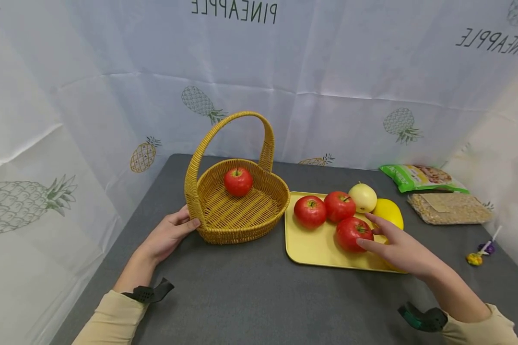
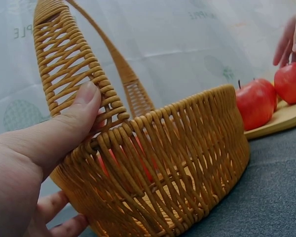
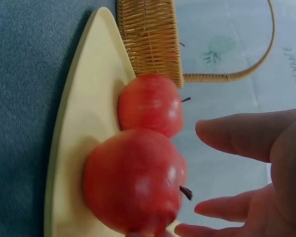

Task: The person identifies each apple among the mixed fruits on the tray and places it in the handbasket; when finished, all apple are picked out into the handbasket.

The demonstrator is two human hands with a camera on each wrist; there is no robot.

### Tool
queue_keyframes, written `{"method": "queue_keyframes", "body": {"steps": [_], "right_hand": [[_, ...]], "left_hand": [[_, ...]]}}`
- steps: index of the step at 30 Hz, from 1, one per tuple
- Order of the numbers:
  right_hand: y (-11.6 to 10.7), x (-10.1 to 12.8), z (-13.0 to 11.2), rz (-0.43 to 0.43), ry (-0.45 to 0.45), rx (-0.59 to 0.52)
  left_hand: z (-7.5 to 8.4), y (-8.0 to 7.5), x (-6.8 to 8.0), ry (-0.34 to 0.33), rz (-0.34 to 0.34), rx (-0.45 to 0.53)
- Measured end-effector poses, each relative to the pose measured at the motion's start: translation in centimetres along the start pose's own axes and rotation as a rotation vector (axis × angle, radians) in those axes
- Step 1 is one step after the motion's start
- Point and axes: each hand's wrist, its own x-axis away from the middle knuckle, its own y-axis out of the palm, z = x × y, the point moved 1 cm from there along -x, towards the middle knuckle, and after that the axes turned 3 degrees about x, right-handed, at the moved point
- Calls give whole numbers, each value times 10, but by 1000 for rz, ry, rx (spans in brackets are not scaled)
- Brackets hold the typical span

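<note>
My left hand (image 1: 168, 235) grips the wicker basket (image 1: 237, 236) at the base of its arched handle, thumb (image 2: 86, 98) pressed against the weave. One red apple (image 1: 238, 182) lies inside the basket. Over the yellow tray (image 1: 312, 249), my right hand (image 1: 399, 247) reaches with thumb and fingers spread about the nearest red apple (image 1: 351, 234). A gap shows between that apple and the thumb in the right wrist view. Behind it on the tray sit two more red apples, a left one (image 1: 310, 212) and a middle one (image 1: 339, 206).
A pale round pear (image 1: 363, 196) and a yellow fruit (image 1: 389, 213) share the tray's right side. Farther right lie a green food packet (image 1: 423, 178), a clear bag of grains (image 1: 451, 209) and two lollipops (image 1: 475, 259). A pineapple-print curtain (image 1: 341, 62) hangs behind the table.
</note>
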Motion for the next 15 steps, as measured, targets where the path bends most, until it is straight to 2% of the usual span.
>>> {"method": "queue_keyframes", "body": {"steps": [7, 15], "right_hand": [[12, -10, -1, 27, -14, -64], [19, -16, 0, 38, 14, -113]], "left_hand": [[2, 0, 1, 10, -2, 6], [2, 0, 2, 22, -11, 14]]}}
